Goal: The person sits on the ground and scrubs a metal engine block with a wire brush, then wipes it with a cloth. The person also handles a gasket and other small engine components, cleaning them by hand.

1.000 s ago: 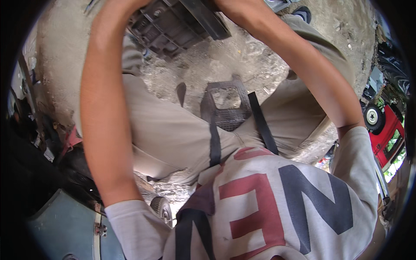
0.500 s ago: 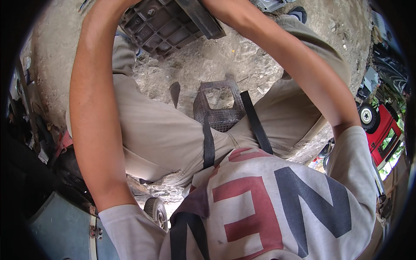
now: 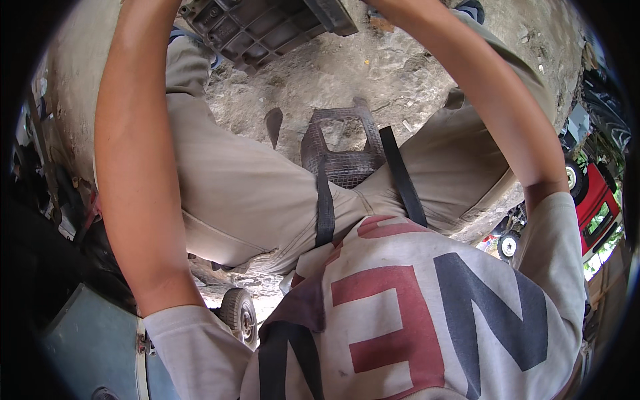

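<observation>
- Here's the ribbed metal casting [image 3: 263, 33], dark and blocky, at the top of the view between your forearms, its grid of ribs facing back toward you.
- Your left forearm [image 3: 140, 147] runs straight up along one side of it; your right forearm [image 3: 483, 90] slants in from the other, and that spread probably suits a wide, heavy part.
- Both hands lie past the upper edge, so whether your left hand or right hand is wide, narrow or gripping the casting, I cannot tell.
- Nor can I tell what bears its weight: its upper part is cut off too.
- Look at the knees: your trousers [image 3: 233, 180] spread wide, likely leaving room for the arms to work low and forward between them.
- In that gap, near your lap, stands a brown open frame [image 3: 343, 175] with a mesh-like texture, nearer you than the casting and well apart from it.
- Just left of the frame, a dark flat blade-like piece [image 3: 273, 125] shows against the rough ground [image 3: 393, 83].
- Two dark straps [image 3: 404, 180] hang across your lap, clear of the casting, presumably part of what you wear.
</observation>
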